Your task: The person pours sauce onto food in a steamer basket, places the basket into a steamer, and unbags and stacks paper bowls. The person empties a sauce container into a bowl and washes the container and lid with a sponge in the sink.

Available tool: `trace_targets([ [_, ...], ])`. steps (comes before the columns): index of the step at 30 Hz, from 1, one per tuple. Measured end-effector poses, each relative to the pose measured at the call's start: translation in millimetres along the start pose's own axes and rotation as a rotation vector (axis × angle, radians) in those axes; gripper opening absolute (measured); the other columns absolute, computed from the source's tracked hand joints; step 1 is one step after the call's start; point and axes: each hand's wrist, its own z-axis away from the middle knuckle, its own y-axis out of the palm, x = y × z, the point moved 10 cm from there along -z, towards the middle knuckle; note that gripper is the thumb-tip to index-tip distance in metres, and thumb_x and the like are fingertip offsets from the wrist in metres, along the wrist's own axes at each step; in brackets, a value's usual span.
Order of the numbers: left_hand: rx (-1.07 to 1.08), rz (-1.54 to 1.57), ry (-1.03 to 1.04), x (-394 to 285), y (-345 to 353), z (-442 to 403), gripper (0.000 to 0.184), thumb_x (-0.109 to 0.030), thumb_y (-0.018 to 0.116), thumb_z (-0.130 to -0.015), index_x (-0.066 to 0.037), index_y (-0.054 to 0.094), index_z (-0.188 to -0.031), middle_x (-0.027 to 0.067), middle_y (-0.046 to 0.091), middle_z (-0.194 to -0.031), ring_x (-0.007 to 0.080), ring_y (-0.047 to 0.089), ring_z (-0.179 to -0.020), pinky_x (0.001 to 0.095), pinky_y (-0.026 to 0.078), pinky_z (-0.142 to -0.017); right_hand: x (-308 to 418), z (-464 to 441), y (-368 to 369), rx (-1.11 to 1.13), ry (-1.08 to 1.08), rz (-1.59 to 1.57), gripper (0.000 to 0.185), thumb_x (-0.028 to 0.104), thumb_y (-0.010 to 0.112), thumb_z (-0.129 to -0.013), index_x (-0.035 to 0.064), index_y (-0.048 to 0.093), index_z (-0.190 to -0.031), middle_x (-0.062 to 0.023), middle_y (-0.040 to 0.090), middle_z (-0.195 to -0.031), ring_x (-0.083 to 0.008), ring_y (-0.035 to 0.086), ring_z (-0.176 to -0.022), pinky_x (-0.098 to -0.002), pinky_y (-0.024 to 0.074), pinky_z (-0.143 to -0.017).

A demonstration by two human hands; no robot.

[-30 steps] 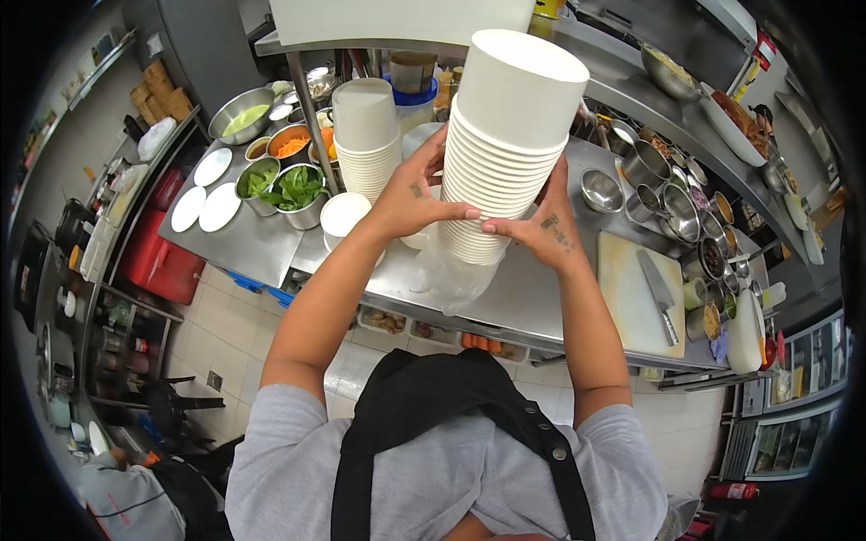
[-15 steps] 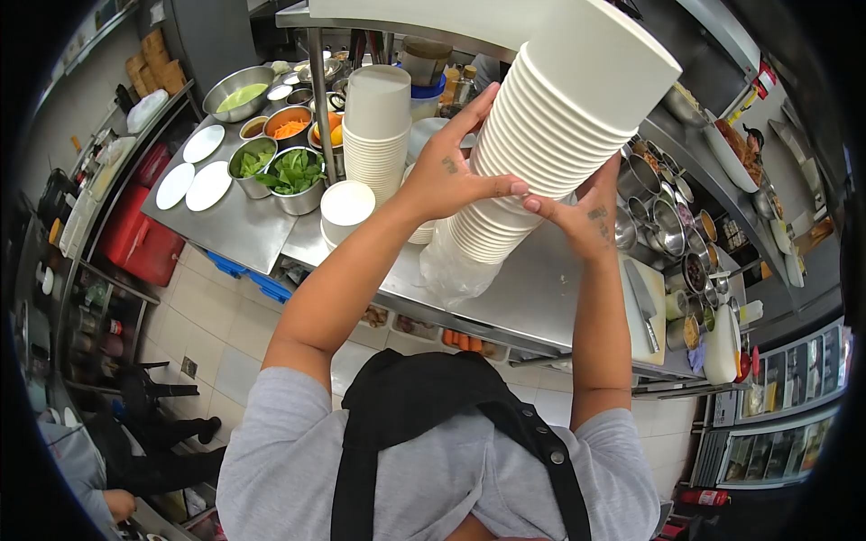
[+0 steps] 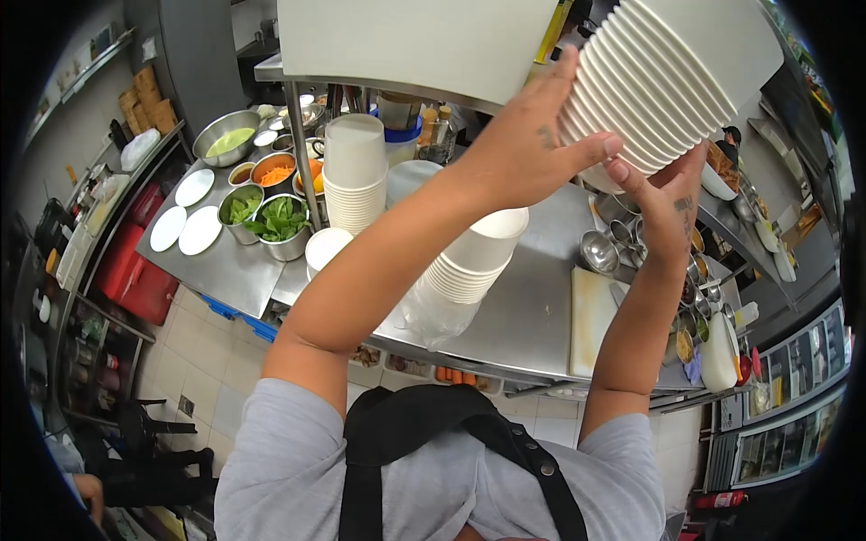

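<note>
A tilted stack of nested white paper tubs [image 3: 658, 95] is raised at the upper right of the head view. My left hand [image 3: 532, 135] grips its left side, thumb across the lower end. On the opposite side, my right hand [image 3: 669, 203] is wrapped round it, fingers partly hidden behind. Below, a shorter stack of tubs [image 3: 474, 257] stands on the counter in a clear plastic bag [image 3: 437, 316]. Farther left are another tall stack of tubs [image 3: 354, 176] and a white tub [image 3: 327, 248], partly behind my left forearm.
The steel counter [image 3: 532, 307] holds bowls of leaves [image 3: 281, 219] and carrot shreds [image 3: 273, 171], plus white lids [image 3: 200, 230] at left. A cutting board [image 3: 591, 320] and a knife lie at right. A raised shelf [image 3: 406, 45] spans the back. Someone's arm [image 3: 90, 494] shows at lower left.
Both hands have lifted the upper part of the tub stack up and right, separating it from the lower tubs. Those stay in the plastic bag on the counter.
</note>
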Motion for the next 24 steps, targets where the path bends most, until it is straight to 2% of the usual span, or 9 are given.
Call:
trace_targets([
  [1, 0.026, 0.011, -0.007, 9, 11, -6, 0.090, -0.035, 0.070, -0.086, 0.013, 0.021, -0.144, 0.0306, 0.044, -0.136, 0.0367, 0.045, -0.128, 0.0378, 0.035, -0.107, 0, -5, -8, -0.030, -0.005, 0.034, 0.098, 0.016, 0.090, -0.059, -0.0005, 0.030, -0.135, -0.0177, 0.052, -0.124, -0.0275, 0.058, -0.113, -0.0374, 0.0473, -0.100],
  [4, 0.057, 0.017, -0.055, 30, 30, -13, 0.084, -0.034, 0.069, -0.087, 0.011, 0.027, -0.144, 0.0281, 0.040, -0.143, 0.0322, 0.042, -0.133, 0.0365, 0.037, -0.107, -22, -16, -18, -0.041, -0.018, 0.151, 0.097, 0.017, 0.090, -0.060, -0.0008, 0.029, -0.135, -0.0181, 0.052, -0.125, -0.0280, 0.057, -0.113, -0.0364, 0.0473, -0.099],
  [5, 0.008, -0.132, -0.044, 36, 30, -8, 0.078, -0.030, 0.067, -0.088, 0.009, 0.029, -0.144, 0.0259, 0.043, -0.141, 0.0326, 0.042, -0.133, 0.0367, 0.038, -0.105, -37, -19, -24, -0.051, -0.015, 0.280, 0.098, 0.020, 0.090, -0.060, -0.0027, 0.030, -0.134, -0.0193, 0.051, -0.125, -0.0287, 0.056, -0.114, -0.0368, 0.0472, -0.098],
  [8, -0.020, -0.212, -0.054, 25, 17, 10, 0.069, -0.026, 0.067, -0.087, 0.004, 0.038, -0.142, 0.0210, 0.047, -0.140, 0.0300, 0.046, -0.130, 0.0377, 0.039, -0.105, -67, -32, -21, -0.063, 0.052, 0.225, 0.101, 0.025, 0.090, -0.059, -0.0054, 0.028, -0.134, -0.0208, 0.051, -0.126, -0.0293, 0.055, -0.116, -0.0368, 0.0462, -0.098],
  [11, 0.020, -0.153, -0.079, 18, -4, 35, 0.061, -0.025, 0.070, -0.085, -0.002, 0.048, -0.137, 0.0164, 0.050, -0.138, 0.0267, 0.048, -0.127, 0.0397, 0.039, -0.105, -106, -63, -15, -0.010, 0.085, 0.389, 0.110, 0.035, 0.089, -0.058, -0.0089, 0.026, -0.136, -0.0228, 0.051, -0.126, -0.0295, 0.055, -0.116, -0.0370, 0.0437, -0.100],
  [14, 0.012, -0.175, -0.145, 26, -27, 65, 0.055, -0.024, 0.071, -0.084, -0.004, 0.054, -0.132, 0.0150, 0.052, -0.135, 0.0253, 0.049, -0.125, 0.0420, 0.039, -0.104, -137, -92, 3, 0.089, 0.201, 0.628, 0.097, 0.044, 0.084, -0.064, -0.0023, 0.039, -0.135, -0.0242, 0.045, -0.133, -0.0349, 0.051, -0.122, -0.0380, 0.0387, -0.106],
  [20, -0.070, -0.087, -0.380, 60, -57, 133, 0.062, -0.025, 0.073, -0.083, 0.001, 0.049, -0.134, 0.0181, 0.048, -0.137, 0.0292, 0.046, -0.128, 0.0448, 0.038, -0.105, -189, -137, 37, 0.270, 0.279, 0.926, 0.090, 0.050, 0.078, -0.071, 0.0048, 0.042, -0.140, -0.0258, 0.040, -0.136, -0.0376, 0.047, -0.125, -0.0374, 0.0370, -0.108],
  [21, -0.085, -0.054, -0.415, 68, -57, 143, 0.067, -0.026, 0.074, -0.082, 0.001, 0.045, -0.136, 0.0192, 0.046, -0.138, 0.0299, 0.045, -0.129, 0.0454, 0.037, -0.106, -209, -144, 34, 0.257, 0.332, 0.881, 0.090, 0.051, 0.077, -0.073, 0.0021, 0.041, -0.140, -0.0270, 0.039, -0.137, -0.0387, 0.048, -0.125, -0.0380, 0.0380, -0.108],
  [24, -0.119, 0.036, -0.498, 86, -56, 169, 0.084, -0.028, 0.078, -0.078, 0.001, 0.033, -0.143, 0.0223, 0.041, -0.141, 0.0325, 0.041, -0.132, 0.0474, 0.035, -0.107, -220, -151, 33, 0.237, 0.364, 0.912, 0.127, 0.050, 0.081, -0.069, -0.0270, 0.005, -0.136, -0.0357, 0.043, -0.136, -0.0368, 0.048, -0.127, -0.0320, 0.0387, -0.106],
])
